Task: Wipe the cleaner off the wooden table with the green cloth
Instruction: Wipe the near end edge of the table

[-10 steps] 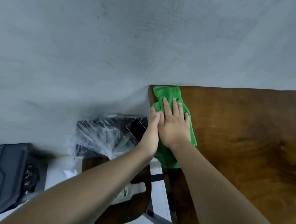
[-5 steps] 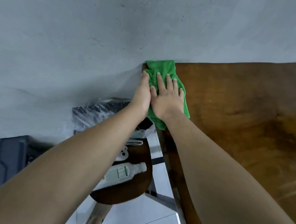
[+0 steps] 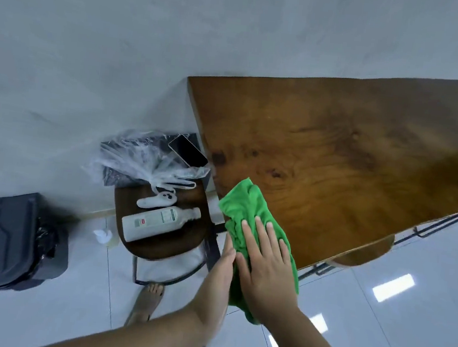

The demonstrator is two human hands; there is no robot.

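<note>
The green cloth (image 3: 247,203) lies crumpled at the near left corner of the wooden table (image 3: 351,158), and part of it hangs over the edge. My right hand (image 3: 266,265) presses flat on the cloth with straight, spread fingers. My left hand (image 3: 223,266) stands edge-on against the table's left side, fingers straight, touching the cloth beside my right hand. I cannot make out any cleaner on the dark brown tabletop.
Left of the table stands a wooden stool (image 3: 158,239) carrying a white bottle (image 3: 157,222), a small white remote (image 3: 157,199) and a plastic bag (image 3: 144,161) with a phone (image 3: 188,150). A dark bin (image 3: 3,243) sits on the tiled floor at far left. A grey wall runs behind.
Both hands and the cloth have slid along the table's left edge from the far corner by the wall to the near corner. The view has tilted down, showing more floor.
</note>
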